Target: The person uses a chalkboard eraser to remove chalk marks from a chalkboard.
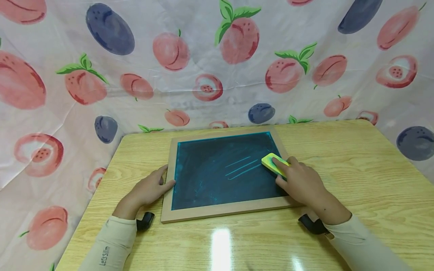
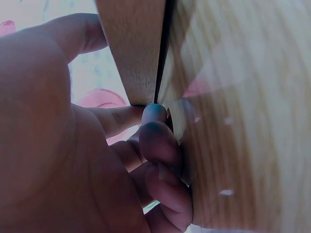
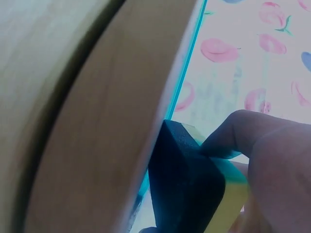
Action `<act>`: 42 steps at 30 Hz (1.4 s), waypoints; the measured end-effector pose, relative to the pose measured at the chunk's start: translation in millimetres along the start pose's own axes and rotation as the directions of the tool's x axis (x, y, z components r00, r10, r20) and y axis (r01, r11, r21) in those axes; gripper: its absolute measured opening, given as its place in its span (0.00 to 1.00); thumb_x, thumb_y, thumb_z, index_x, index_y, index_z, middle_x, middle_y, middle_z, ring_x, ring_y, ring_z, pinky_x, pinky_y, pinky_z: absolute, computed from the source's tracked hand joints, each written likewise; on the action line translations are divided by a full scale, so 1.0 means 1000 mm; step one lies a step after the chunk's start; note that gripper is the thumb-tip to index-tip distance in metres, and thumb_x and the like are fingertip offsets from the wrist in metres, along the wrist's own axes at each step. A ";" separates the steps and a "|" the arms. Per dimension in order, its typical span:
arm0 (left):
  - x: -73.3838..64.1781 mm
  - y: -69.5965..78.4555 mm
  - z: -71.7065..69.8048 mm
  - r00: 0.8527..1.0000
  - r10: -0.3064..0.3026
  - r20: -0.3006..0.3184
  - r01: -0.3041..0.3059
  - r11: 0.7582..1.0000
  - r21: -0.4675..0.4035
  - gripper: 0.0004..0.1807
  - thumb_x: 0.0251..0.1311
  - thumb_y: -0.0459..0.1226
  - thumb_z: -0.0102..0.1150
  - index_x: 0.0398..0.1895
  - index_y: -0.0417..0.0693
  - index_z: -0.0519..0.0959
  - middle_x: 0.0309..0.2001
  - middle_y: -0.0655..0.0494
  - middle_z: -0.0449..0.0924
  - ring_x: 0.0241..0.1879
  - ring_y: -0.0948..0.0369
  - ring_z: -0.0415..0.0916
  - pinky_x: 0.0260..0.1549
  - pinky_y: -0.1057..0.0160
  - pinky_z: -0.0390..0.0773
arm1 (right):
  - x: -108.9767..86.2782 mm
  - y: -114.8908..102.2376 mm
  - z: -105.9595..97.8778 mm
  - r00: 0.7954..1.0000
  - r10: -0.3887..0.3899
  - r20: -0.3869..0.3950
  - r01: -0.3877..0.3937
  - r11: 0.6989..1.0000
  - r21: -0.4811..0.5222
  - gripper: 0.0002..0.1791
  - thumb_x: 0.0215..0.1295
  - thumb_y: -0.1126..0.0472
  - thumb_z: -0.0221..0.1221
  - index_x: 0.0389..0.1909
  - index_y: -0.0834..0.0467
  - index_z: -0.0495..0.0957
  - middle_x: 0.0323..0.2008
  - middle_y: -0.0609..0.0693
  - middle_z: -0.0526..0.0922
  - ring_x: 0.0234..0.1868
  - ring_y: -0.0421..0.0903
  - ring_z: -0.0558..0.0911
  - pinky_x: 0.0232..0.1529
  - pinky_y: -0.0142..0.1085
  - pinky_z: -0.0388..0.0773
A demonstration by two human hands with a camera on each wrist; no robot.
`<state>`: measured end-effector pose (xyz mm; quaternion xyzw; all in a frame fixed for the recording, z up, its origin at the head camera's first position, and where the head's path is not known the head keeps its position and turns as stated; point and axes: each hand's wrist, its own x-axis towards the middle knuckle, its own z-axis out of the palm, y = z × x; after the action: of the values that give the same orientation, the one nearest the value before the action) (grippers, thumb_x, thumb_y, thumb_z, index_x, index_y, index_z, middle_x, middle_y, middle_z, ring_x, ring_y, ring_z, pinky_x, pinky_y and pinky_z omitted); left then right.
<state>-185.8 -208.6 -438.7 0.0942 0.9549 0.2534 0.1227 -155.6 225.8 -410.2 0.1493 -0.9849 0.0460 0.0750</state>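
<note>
A small chalkboard (image 1: pixel 203 165) with a light wooden frame (image 1: pixel 168 188) lies on the table. Three thin blue chalk lines (image 1: pixel 242 168) slant across it, right of the middle. My left hand (image 1: pixel 148 189) grips the frame's left side, thumb over the top. In the left wrist view its other fingers (image 2: pixel 160 145) curl at the frame's outer edge, down by the tabletop. At the board's right side, my right hand (image 1: pixel 301 180) holds a yellow and black chalkboard eraser (image 1: pixel 270 162). The right wrist view has the eraser's black face (image 3: pixel 182 179) against the board.
The wood-grain table (image 1: pixel 356 165) extends around the board on every side. A curtain (image 1: pixel 230 86) printed with peaches and dark fruit hangs behind and to the sides. Black wrist mounts (image 1: pixel 145 221) sit beneath both wrists. Faint chalk smudges (image 1: pixel 207 190) mark the board's lower left.
</note>
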 end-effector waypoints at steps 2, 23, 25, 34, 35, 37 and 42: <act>0.000 0.000 0.000 1.000 -0.004 0.001 0.004 1.000 -0.003 0.44 0.60 0.63 0.43 0.73 0.53 0.45 0.69 0.49 0.55 0.67 0.49 0.57 0.58 0.43 0.62 | 0.000 0.004 0.001 1.000 0.007 -0.010 -0.007 1.000 -0.005 0.28 0.60 0.54 0.51 0.64 0.52 0.67 0.45 0.65 0.74 0.29 0.51 0.76 0.24 0.44 0.71; -0.003 -0.001 0.001 1.000 -0.007 -0.004 0.007 1.000 -0.010 0.44 0.60 0.63 0.42 0.73 0.52 0.45 0.70 0.48 0.52 0.68 0.47 0.54 0.59 0.42 0.60 | 0.001 -0.006 0.002 1.000 -0.019 -0.011 0.019 0.999 0.034 0.26 0.62 0.55 0.51 0.62 0.57 0.68 0.44 0.62 0.74 0.36 0.53 0.76 0.36 0.48 0.74; -0.003 -0.001 0.001 1.000 -0.008 -0.004 0.007 1.000 -0.010 0.44 0.60 0.63 0.42 0.73 0.52 0.45 0.70 0.48 0.52 0.68 0.47 0.54 0.59 0.42 0.60 | 0.000 -0.012 0.003 0.998 -0.058 -0.018 0.059 0.997 0.043 0.26 0.62 0.55 0.53 0.62 0.56 0.68 0.45 0.62 0.75 0.36 0.53 0.76 0.37 0.48 0.74; 0.001 0.002 0.000 1.000 0.000 0.000 0.000 1.000 0.011 0.41 0.61 0.60 0.45 0.72 0.57 0.47 0.44 0.50 0.73 0.38 0.57 0.74 0.35 0.58 0.73 | -0.013 -0.052 0.008 0.977 -0.214 -0.014 0.215 0.975 0.056 0.28 0.64 0.50 0.53 0.66 0.48 0.64 0.51 0.58 0.73 0.41 0.51 0.77 0.39 0.45 0.77; 0.002 0.002 0.000 1.000 0.003 0.001 -0.003 1.000 0.010 0.40 0.61 0.60 0.45 0.72 0.58 0.48 0.38 0.52 0.73 0.33 0.59 0.73 0.31 0.60 0.71 | -0.015 -0.057 0.008 0.974 -0.227 -0.008 0.227 0.972 0.061 0.28 0.64 0.50 0.53 0.66 0.47 0.64 0.51 0.57 0.73 0.41 0.50 0.77 0.39 0.44 0.77; 0.003 0.002 0.000 1.000 0.001 0.004 -0.001 1.000 0.005 0.39 0.61 0.59 0.46 0.72 0.58 0.48 0.33 0.54 0.71 0.28 0.61 0.70 0.27 0.63 0.69 | -0.019 -0.065 0.009 0.968 -0.252 0.006 0.251 0.965 0.075 0.28 0.64 0.49 0.52 0.66 0.45 0.63 0.52 0.55 0.72 0.41 0.48 0.76 0.38 0.42 0.76; 0.003 0.001 -0.001 1.000 0.002 0.004 -0.002 1.000 0.010 0.40 0.61 0.60 0.46 0.72 0.57 0.48 0.31 0.53 0.71 0.26 0.62 0.70 0.26 0.64 0.68 | -0.025 -0.078 0.009 0.955 -0.295 0.032 0.290 0.952 0.100 0.28 0.65 0.47 0.50 0.66 0.42 0.62 0.53 0.51 0.71 0.40 0.45 0.74 0.37 0.39 0.74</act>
<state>-188.4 -207.1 -438.0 0.0961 0.9559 0.2483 0.1239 -109.4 158.2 -417.9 0.2979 -0.9501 0.0771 0.0511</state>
